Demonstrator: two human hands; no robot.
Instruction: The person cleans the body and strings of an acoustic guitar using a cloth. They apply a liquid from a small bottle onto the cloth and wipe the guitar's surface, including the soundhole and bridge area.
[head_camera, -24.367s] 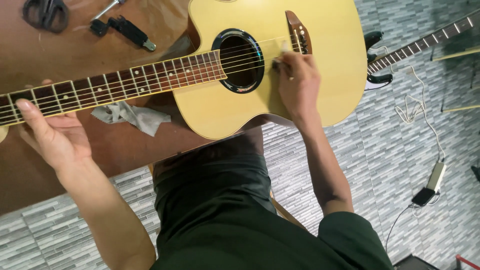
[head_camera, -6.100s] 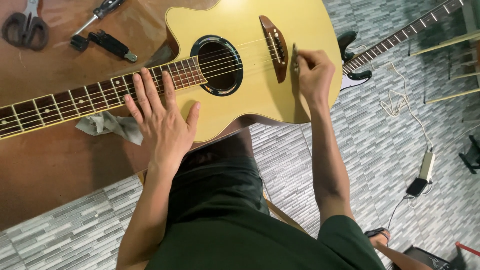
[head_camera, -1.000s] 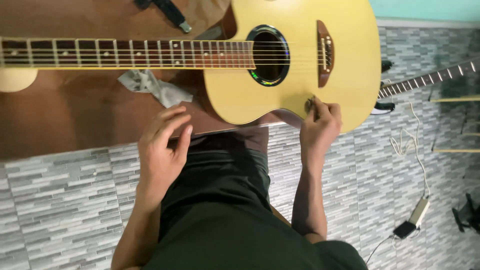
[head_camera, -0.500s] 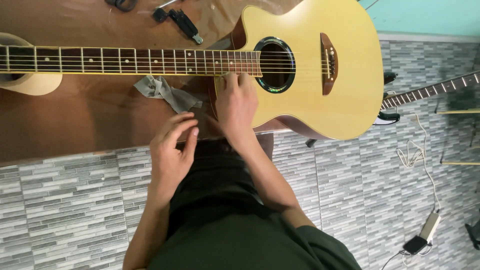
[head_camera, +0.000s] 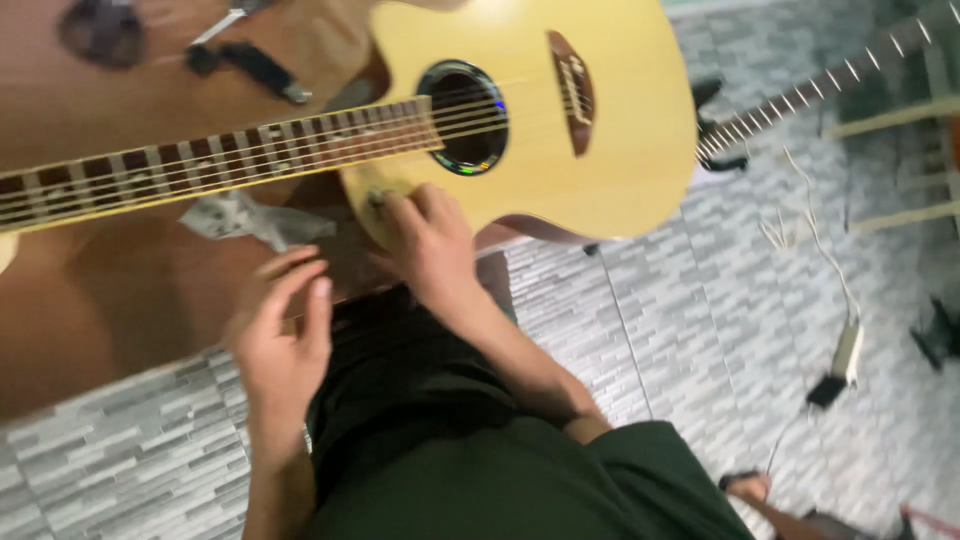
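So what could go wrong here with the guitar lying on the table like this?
1. The acoustic guitar has its lower body sticking out past the table edge, so a push from the right hand at its near rim might tip or slide it.
2. Tools lie beside the neck; shifting the guitar could scrape its finish on them.
3. The left hand hovers off the guitar, so nothing steadies it.

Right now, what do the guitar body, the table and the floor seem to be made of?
Guitar body: probably wood, pale yellow with a glossy finish; light glares near its top edge. Table: looks like reddish-brown wood or veneer, smooth with a faint sheen. Floor: grey tile or stone in narrow strips; blur hides more.
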